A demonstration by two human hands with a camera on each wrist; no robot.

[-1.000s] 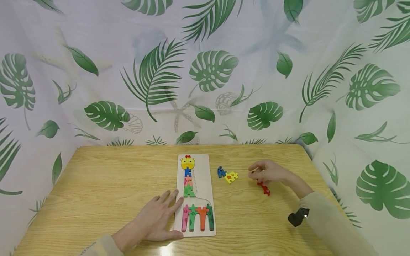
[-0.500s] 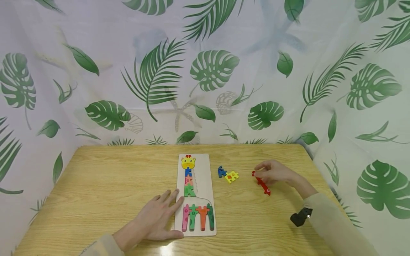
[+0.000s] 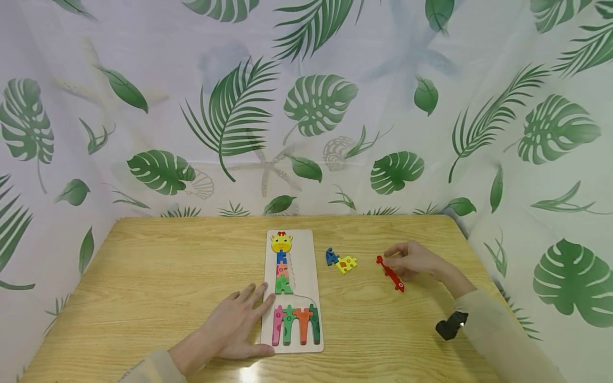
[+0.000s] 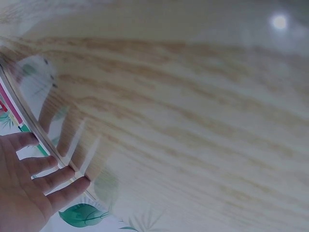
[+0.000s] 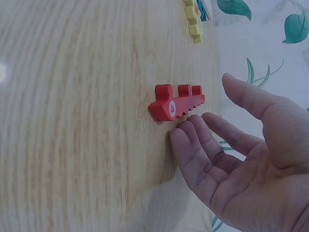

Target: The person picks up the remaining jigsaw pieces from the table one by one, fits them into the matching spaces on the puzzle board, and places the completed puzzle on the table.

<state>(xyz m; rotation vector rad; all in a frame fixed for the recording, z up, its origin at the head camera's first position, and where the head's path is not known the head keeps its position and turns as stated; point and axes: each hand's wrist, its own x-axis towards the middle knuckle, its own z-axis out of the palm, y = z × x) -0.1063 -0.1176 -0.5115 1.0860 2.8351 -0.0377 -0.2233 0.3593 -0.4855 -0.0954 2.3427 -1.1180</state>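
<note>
A long red puzzle piece with knobs along one side lies on the table at the right. My right hand hovers just right of it; in the right wrist view the thumb is spread away and the fingertips are close beside the red piece. My left hand lies flat with its fingertips on the left edge of the puzzle board. On that pale board sit a yellow giraffe head, several neck pieces and coloured leg pieces. The left wrist view shows those straight fingers along the board's edge.
Between the board and the red piece lie a blue puzzle piece and a yellow one, touching or nearly so. The wooden table ends at a leaf-patterned cloth behind and at the sides.
My right hand has shifted a little to the right, off the red piece, so more of that piece shows. The left hand and the board have stayed put.
</note>
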